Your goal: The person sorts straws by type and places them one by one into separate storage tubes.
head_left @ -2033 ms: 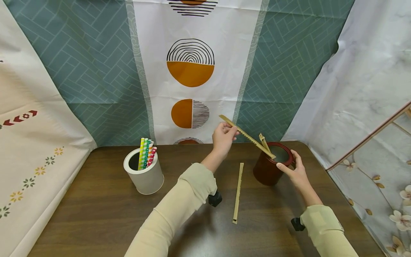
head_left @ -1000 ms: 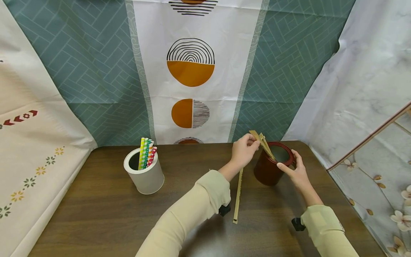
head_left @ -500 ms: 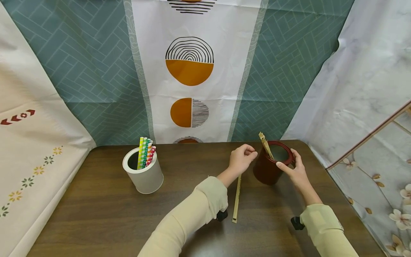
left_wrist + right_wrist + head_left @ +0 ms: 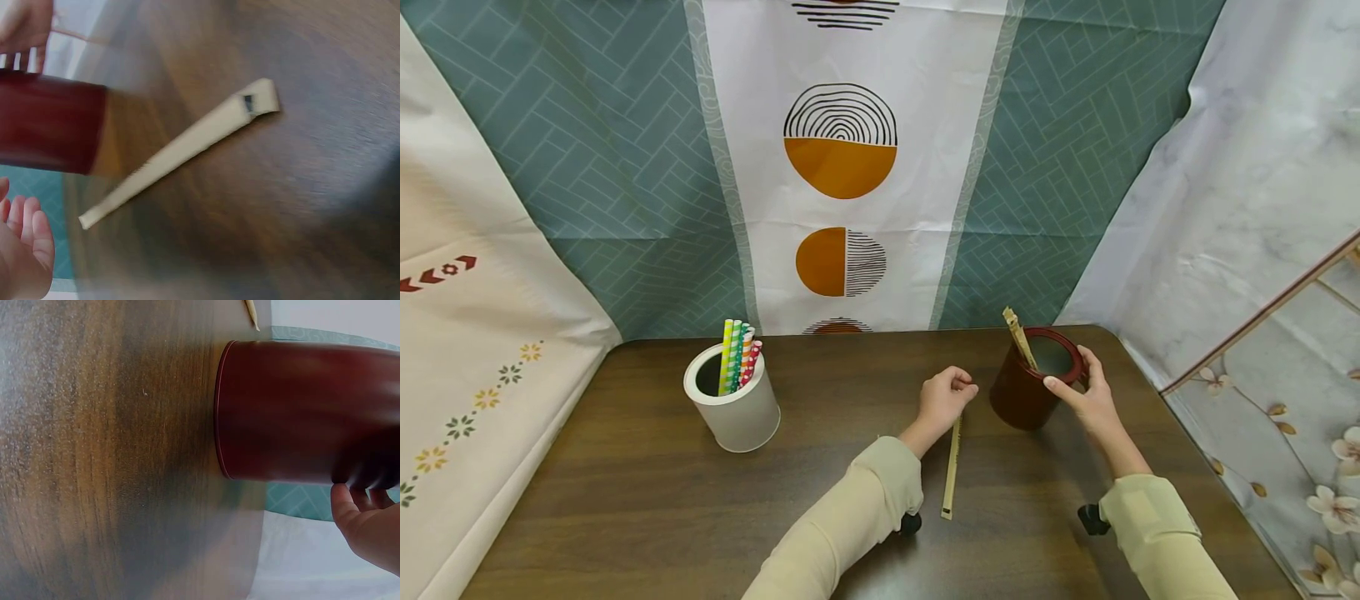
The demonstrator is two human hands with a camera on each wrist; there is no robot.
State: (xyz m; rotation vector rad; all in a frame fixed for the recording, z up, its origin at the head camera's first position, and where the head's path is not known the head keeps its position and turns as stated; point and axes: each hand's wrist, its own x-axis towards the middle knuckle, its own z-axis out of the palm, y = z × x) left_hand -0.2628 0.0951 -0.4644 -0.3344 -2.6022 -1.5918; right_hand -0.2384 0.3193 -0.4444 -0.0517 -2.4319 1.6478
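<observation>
My left hand [image 4: 948,402] hovers over the table with its fingers loosely bent and nothing between them. Below it lies a long, narrow tan strip [image 4: 951,475], its far end partly hidden by the hand. In the left wrist view this strip [image 4: 181,147] shows a small dark mark near its wider end, and my left hand [image 4: 26,244] appears at the lower left. My right hand [image 4: 1090,400] grips the dark red canister [image 4: 1024,396] at its right side, thumb at the rim. Similar tan strips [image 4: 1019,340] lean out of that canister.
A white canister [image 4: 737,421] with several patterned paper straws [image 4: 737,358] stands on the left of the brown table [image 4: 647,500]. Patterned cloths [image 4: 625,167] hang behind and at both sides, along the table's back edge.
My left hand lowered a tan strip into the dark red canister and let go of it. It then came back down and left, over the strip on the table. The right hand stayed put.
</observation>
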